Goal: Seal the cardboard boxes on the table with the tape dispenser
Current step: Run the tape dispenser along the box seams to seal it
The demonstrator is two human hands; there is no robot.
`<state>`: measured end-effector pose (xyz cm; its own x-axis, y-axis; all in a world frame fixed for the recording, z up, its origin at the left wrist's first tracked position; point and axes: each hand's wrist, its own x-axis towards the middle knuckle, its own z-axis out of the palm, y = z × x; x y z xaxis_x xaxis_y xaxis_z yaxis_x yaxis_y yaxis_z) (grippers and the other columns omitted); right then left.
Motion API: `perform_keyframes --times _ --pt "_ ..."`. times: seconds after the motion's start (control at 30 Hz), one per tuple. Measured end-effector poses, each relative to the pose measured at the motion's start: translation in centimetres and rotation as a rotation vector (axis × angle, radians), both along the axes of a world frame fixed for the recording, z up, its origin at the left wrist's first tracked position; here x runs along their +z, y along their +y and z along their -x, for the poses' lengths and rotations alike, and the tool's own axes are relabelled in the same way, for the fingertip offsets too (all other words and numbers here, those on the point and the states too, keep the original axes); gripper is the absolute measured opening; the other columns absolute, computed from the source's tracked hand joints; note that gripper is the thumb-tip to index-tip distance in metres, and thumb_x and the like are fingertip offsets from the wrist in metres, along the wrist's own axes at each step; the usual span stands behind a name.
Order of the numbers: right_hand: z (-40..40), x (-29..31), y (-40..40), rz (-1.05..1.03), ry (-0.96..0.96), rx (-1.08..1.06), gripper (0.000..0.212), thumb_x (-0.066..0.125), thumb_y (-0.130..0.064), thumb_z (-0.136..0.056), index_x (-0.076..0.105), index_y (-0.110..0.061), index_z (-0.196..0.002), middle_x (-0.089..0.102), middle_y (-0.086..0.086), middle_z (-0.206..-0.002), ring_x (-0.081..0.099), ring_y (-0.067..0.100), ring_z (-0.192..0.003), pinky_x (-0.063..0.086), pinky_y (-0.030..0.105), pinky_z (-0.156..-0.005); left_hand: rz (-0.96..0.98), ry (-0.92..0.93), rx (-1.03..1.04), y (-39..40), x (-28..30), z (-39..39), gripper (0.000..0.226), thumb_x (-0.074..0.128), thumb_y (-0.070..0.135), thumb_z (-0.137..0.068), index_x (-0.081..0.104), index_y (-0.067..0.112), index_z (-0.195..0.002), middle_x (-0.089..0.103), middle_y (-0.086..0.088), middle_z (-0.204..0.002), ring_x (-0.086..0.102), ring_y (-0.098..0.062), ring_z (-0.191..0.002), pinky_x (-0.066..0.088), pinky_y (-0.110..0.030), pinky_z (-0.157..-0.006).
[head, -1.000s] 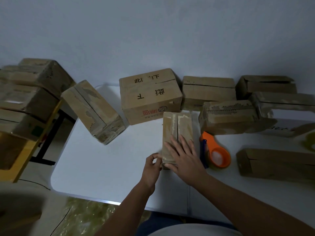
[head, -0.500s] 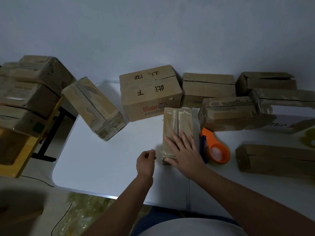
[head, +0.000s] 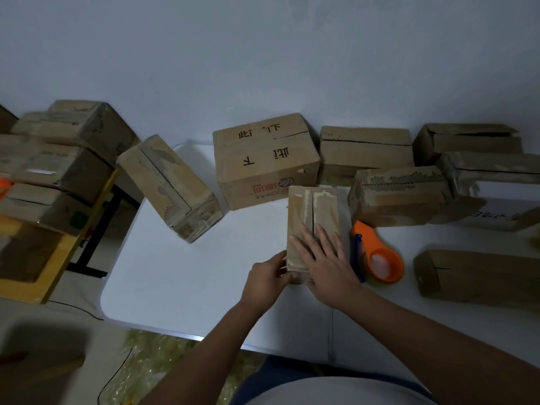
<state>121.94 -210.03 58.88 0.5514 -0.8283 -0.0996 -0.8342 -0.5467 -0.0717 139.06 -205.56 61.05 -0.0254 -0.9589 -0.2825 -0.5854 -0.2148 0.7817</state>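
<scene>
A narrow cardboard box (head: 312, 209) lies lengthwise on the white table (head: 181, 282), its two top flaps meeting in a centre seam with old tape marks. My right hand (head: 324, 258) lies flat on the near part of its top, fingers spread. My left hand (head: 267, 280) grips the box's near left corner. The orange tape dispenser (head: 377, 255) with a blue handle rests on the table just right of the box, untouched.
Several other cardboard boxes ring the table: a tilted one (head: 172, 185) at the left, a printed one (head: 266, 159) behind, others (head: 400, 194) at the right and one (head: 479, 276) at the near right. More boxes are stacked on a yellow stand (head: 49, 182) left of the table.
My left hand drew away from the box half a second ago and is now back on its near left corner. The right hand stayed flat on top.
</scene>
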Motion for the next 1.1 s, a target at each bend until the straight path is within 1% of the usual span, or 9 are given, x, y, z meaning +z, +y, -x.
perform_keyframes --times 0.13,0.27,0.37,0.47,0.63,0.73,0.9,0.97,1.1 --pt "-0.1 0.4 -0.1 -0.065 -0.006 0.015 0.085 0.053 -0.046 -0.087 0.007 -0.024 -0.156 -0.006 0.005 -0.163 -0.010 0.034 -0.148 -0.011 0.050 -0.116 0.056 -0.063 -0.099 -0.1 -0.4 -0.8 0.050 0.064 0.028 -0.095 0.049 0.032 -0.143 0.071 0.005 -0.118 0.067 -0.011 -0.104 0.046 -0.013 -0.085" --pt "-1.0 2.1 -0.7 -0.299 -0.240 0.019 0.077 0.024 -0.066 -0.087 0.010 -0.031 -0.154 -0.009 -0.010 -0.162 -0.019 0.019 -0.147 -0.009 0.040 -0.117 0.090 -0.100 0.015 -0.5 -0.6 -4.9 0.046 0.063 0.007 -0.094 0.056 0.020 -0.137 0.068 0.003 -0.121 0.066 -0.016 -0.111 0.040 -0.003 -0.084" --pt "-0.3 2.5 -0.7 -0.301 -0.340 -0.104 0.065 0.036 -0.053 -0.098 0.016 -0.027 -0.153 -0.009 -0.006 -0.162 -0.017 0.014 -0.147 -0.003 0.038 -0.118 0.055 -0.280 0.209 -1.4 0.2 -7.8 0.051 0.045 -0.003 -0.097 0.048 0.016 -0.144 0.053 -0.005 -0.145 0.050 -0.023 -0.133 0.040 -0.022 -0.105" --pt "0.2 2.4 -0.4 -0.371 -0.426 -0.137 0.060 0.042 -0.044 -0.100 0.023 -0.020 -0.152 -0.002 -0.003 -0.162 -0.007 0.013 -0.149 0.007 0.036 -0.121 0.145 -0.339 0.153 -3.0 1.6 -5.2 0.048 0.045 0.023 -0.104 0.038 0.014 -0.151 0.034 -0.008 -0.158 0.030 -0.025 -0.146 0.024 -0.035 -0.118" --pt "1.8 3.8 -1.3 -0.312 -0.705 -0.327 0.049 0.051 -0.026 -0.099 0.039 -0.015 -0.145 0.023 -0.003 -0.157 0.021 0.012 -0.145 0.023 0.030 -0.116 0.074 -0.708 -0.289 -3.8 0.3 1.2 0.100 0.039 0.073 -0.088 -0.002 0.013 -0.158 -0.018 -0.018 -0.162 -0.017 -0.038 -0.149 -0.014 -0.045 -0.117" --pt "3.8 4.7 -2.2 -0.282 -0.755 -0.415 0.044 0.052 -0.020 -0.098 0.044 -0.014 -0.141 0.028 -0.001 -0.155 0.026 0.016 -0.143 0.026 0.026 -0.111 0.066 -0.757 -0.436 -4.2 0.7 0.0 0.099 0.052 0.058 -0.092 -0.012 0.018 -0.156 -0.028 -0.011 -0.161 -0.025 -0.036 -0.147 -0.011 -0.052 -0.120" --pt "4.1 4.5 -3.6 -0.349 -0.746 -0.436 0.046 0.051 -0.020 -0.099 0.038 -0.014 -0.143 0.021 0.001 -0.158 0.020 0.017 -0.145 0.020 0.025 -0.110 0.150 -0.794 -0.563 -4.2 1.1 -5.0 0.092 0.063 0.016 -0.090 0.005 0.042 -0.156 -0.035 0.005 -0.158 -0.031 -0.030 -0.145 -0.004 -0.057 -0.119" --pt "3.4 3.9 -4.1 -0.442 -0.703 -0.448 0.046 0.048 -0.027 -0.100 0.037 -0.015 -0.144 0.026 0.003 -0.156 0.024 0.018 -0.144 0.023 0.028 -0.112 0.173 -0.747 -0.519 -3.3 0.5 -5.3 0.085 0.062 0.040 -0.091 0.009 0.039 -0.157 -0.031 0.004 -0.160 -0.023 -0.028 -0.149 0.002 -0.057 -0.119" --pt "2.8 3.0 -3.5 -0.585 -0.606 -0.453 0.042 0.041 -0.038 -0.102 0.045 -0.017 -0.138 0.052 0.006 -0.138 0.051 0.020 -0.122 0.041 0.029 -0.095 0.113 -0.684 -0.425 -1.1 0.1 -3.2 0.096 0.023 0.083 -0.082 0.003 0.029 -0.158 -0.024 0.002 -0.162 -0.019 -0.021 -0.150 -0.002 -0.052 -0.119"
